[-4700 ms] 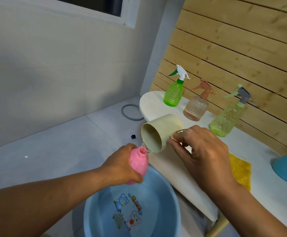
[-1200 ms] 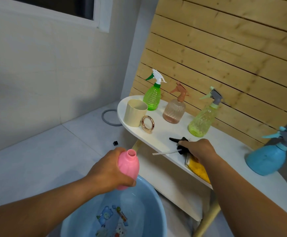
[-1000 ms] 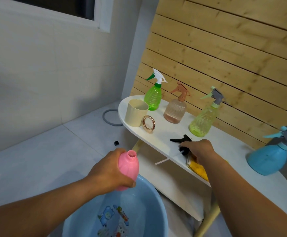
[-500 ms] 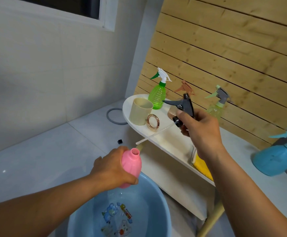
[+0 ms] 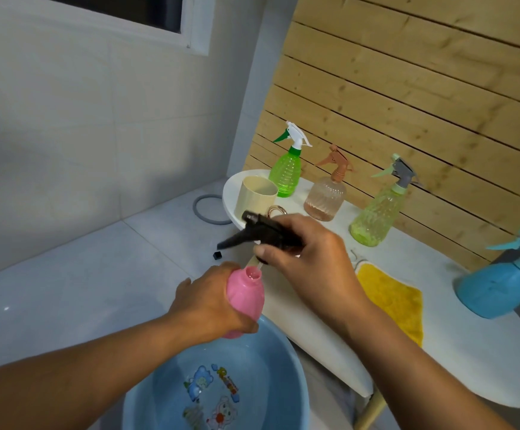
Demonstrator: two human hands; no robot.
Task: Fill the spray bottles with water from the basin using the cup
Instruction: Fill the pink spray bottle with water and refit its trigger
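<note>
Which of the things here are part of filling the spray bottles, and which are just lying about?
In the job:
pink bottle, held by left hand
black sprayer head, in right hand
cream cup
blue basin
green bottle
peach bottle
yellow-green bottle
blue bottle

Lying about:
yellow cloth
grey ring on floor

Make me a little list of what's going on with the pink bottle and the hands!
left hand: grips the pink bottle over the basin
pink bottle: upright, top open, no sprayer on
right hand: holds the black sprayer head just above the bottle's mouth
cup: standing on the white table, nobody holding it
other bottles on table: green, peach, yellow-green, blue
</note>
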